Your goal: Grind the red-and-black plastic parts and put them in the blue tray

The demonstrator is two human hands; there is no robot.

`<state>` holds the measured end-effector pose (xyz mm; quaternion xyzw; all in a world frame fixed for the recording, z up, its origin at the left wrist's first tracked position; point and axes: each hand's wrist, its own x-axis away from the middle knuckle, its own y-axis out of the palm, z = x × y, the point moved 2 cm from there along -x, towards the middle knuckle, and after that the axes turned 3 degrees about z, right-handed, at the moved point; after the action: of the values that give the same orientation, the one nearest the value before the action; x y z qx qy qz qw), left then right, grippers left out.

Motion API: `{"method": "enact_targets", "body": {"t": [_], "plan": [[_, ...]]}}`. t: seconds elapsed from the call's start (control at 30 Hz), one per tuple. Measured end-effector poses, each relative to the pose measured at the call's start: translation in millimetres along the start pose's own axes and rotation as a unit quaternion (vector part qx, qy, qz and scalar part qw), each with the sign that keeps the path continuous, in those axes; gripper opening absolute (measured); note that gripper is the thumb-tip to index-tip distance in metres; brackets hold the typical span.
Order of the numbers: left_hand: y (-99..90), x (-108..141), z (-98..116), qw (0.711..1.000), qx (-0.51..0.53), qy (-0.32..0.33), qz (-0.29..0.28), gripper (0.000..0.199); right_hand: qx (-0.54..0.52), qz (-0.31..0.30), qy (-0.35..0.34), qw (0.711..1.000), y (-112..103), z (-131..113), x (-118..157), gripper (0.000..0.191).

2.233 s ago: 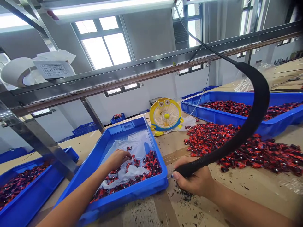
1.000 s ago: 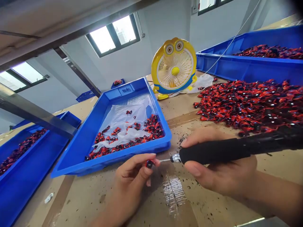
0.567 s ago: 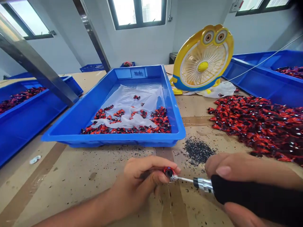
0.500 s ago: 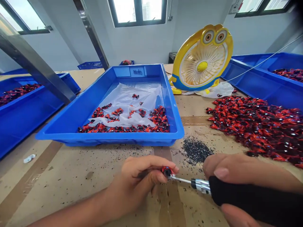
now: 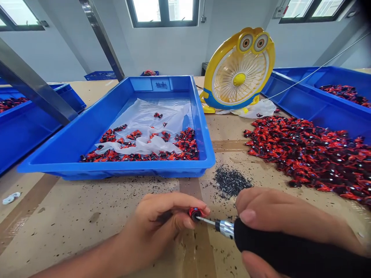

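Between the thumb and fingertips of my left hand is a small red and black part, its round black end turned toward the right. My right hand is wrapped round the black handle of a power screwdriver with a silver collar. The thin metal tip of the tool meets the black end of the part. Beyond my right hand lies a large pile of red and black parts. Black shavings are heaped on the table just above the tool.
A blue tray with white sheeting and similar parts stands ahead. Behind it to the right is a yellow fan. More blue trays stand at both sides. A metal post slants at the left.
The tool's tip has moved from the lower edge of the part into its round black end. The whole view has shifted slightly, so the tray and fan appear further left.
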<state>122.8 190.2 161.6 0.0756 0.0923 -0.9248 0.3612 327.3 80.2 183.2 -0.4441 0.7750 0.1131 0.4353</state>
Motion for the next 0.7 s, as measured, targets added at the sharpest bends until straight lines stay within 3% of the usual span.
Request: {"method": "enact_targets", "body": {"t": [0.17, 0.2, 0.4, 0.7], "plan": [[0.2, 0.9, 2.9, 1.0, -0.023, 0.01, 0.0, 0.028, 0.036, -0.159, -0.05, 0.985, -14.5, -0.5, -16.2, 0.042], [0.4, 0.8, 2.8, 1.0, -0.022, 0.008, 0.003, 0.028, 0.046, -0.168, -0.053, 0.983, -16.5, -1.2, -17.4, 0.044], [2.0, -0.1, 0.8, 1.0, -0.007, -0.009, 0.007, 0.025, 0.067, -0.04, 0.008, 0.997, -4.3, -7.8, -11.9, 0.035], [1.8, 0.1, 2.1, 1.0, -0.01, -0.001, 0.0, 0.021, 0.055, -0.041, 0.017, 0.998, 2.5, -8.5, -10.0, 0.036]]}}
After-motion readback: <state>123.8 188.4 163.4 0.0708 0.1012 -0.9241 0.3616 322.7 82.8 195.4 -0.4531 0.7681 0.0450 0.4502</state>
